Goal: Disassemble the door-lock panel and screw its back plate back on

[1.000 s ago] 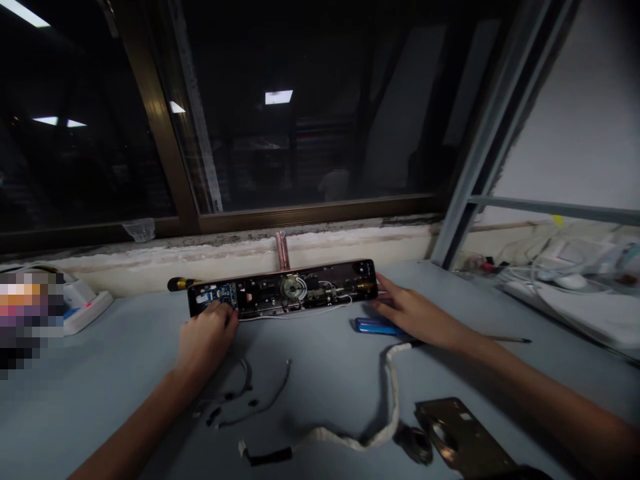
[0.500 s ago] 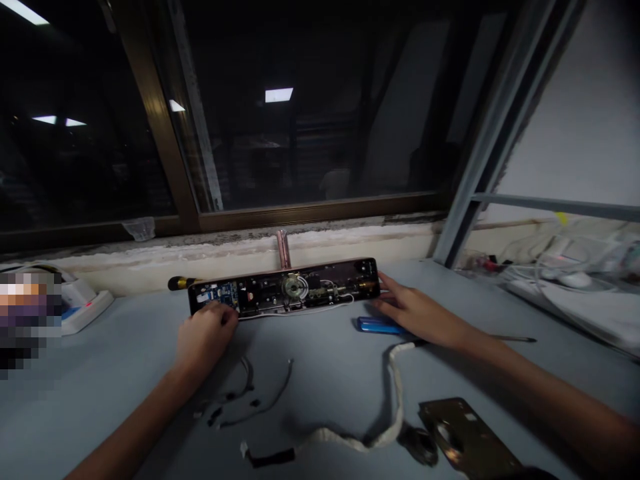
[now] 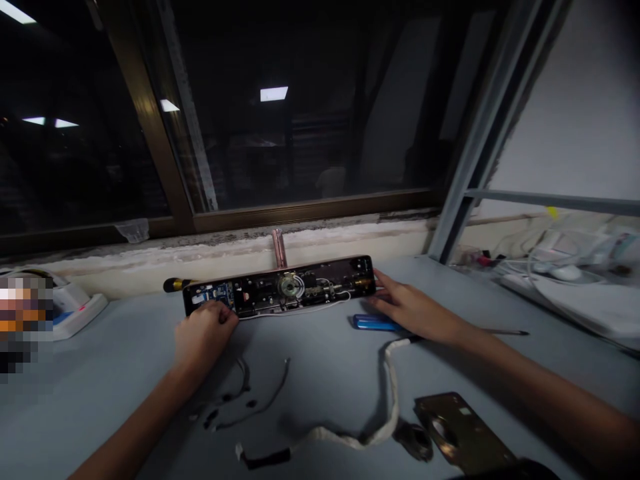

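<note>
A long, narrow black door lock panel [image 3: 320, 279] lies with its open inside showing, full of electronic parts. At its left end sits a blue circuit board [image 3: 216, 292]. My left hand [image 3: 207, 333] is closed at the lower edge of this board, its fingertips pinched; what they hold is hidden. My right hand [image 3: 415, 307] grips the panel's right end, thumb below and fingers beside the end. A thin white wire [image 3: 295, 312] runs along the panel's lower edge. Under my right hand lies a screwdriver with a blue handle [image 3: 375, 323].
Several short dark cables [image 3: 280, 390] and a long white-wrapped cable [image 3: 395, 387] lie in front. At lower right rest a bronze plate [image 3: 465, 427] and a dark ring-shaped part [image 3: 417, 441]. A power strip [image 3: 83, 317] stands left; a copper-coloured rod [image 3: 279, 248] points towards the wall.
The whole view has shifted slightly, so everything sits a little further left. Both hands keep their places at the panel, with no clear movement of the parts.
</note>
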A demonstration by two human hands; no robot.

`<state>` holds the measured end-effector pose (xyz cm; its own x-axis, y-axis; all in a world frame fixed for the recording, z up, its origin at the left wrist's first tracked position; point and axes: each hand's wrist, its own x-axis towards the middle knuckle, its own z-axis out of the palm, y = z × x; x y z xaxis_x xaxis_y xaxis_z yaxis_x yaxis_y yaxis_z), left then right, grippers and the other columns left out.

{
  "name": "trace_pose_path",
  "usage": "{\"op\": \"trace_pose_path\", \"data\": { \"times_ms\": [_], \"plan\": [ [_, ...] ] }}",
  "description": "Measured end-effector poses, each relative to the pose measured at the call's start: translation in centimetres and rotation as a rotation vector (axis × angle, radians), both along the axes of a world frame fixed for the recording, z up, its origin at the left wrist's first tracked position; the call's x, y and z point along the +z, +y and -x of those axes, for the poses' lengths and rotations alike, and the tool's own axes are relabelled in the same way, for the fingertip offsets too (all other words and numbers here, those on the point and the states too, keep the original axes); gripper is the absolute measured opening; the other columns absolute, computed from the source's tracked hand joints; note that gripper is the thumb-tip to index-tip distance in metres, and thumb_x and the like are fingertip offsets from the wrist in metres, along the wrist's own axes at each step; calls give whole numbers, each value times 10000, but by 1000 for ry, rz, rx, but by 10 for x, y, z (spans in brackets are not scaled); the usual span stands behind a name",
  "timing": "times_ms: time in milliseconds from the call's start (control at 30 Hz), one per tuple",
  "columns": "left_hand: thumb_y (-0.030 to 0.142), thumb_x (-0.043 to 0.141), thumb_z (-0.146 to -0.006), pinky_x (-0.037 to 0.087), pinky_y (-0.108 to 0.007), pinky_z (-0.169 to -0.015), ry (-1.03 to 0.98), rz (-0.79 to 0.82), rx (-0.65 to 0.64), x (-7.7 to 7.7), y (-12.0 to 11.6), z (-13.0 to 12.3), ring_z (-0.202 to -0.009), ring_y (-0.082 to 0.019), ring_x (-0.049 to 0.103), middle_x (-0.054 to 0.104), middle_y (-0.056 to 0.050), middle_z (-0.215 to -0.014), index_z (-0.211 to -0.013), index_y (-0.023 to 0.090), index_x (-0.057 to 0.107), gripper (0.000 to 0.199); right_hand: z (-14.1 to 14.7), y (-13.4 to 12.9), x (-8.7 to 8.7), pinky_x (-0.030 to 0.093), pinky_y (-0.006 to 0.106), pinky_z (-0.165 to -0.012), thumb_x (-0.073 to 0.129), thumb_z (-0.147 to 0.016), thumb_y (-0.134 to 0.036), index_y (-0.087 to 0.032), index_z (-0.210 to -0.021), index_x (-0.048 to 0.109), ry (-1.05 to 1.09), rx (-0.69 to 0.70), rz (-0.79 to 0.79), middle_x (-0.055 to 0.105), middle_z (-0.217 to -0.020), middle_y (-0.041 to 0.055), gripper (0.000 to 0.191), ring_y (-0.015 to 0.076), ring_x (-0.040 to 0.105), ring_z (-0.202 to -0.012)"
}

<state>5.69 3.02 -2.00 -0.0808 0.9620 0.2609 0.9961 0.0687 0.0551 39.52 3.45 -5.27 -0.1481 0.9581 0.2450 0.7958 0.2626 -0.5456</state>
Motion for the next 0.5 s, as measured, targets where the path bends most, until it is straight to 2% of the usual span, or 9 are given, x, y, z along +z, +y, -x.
{"op": "trace_pose_path", "data": {
  "times_ms": [233, 500],
  "plan": [
    [334, 385, -820, 389, -299, -583, 51, 0, -15, 1, -2, -5, -810, -259, 644, 694, -52, -878, -746, 229, 608, 257, 0, -1, 0, 466, 390, -857, 410, -820, -364, -166, -1308, 381, -28, -24, 19, 702, -920, 75, 528, 248, 643, -920],
    [320, 390, -835, 398, -296, -591, 33, -1, -11, -3, 5, -3, -804, -251, 644, 692, -67, -869, -768, 218, 632, 270, 2, -2, 0, 464, 393, -848, 387, -820, -370, -152, -1345, 331, -51, -37, 19, 680, -1029, 97, 572, 251, 637, -938]
  ]
}}
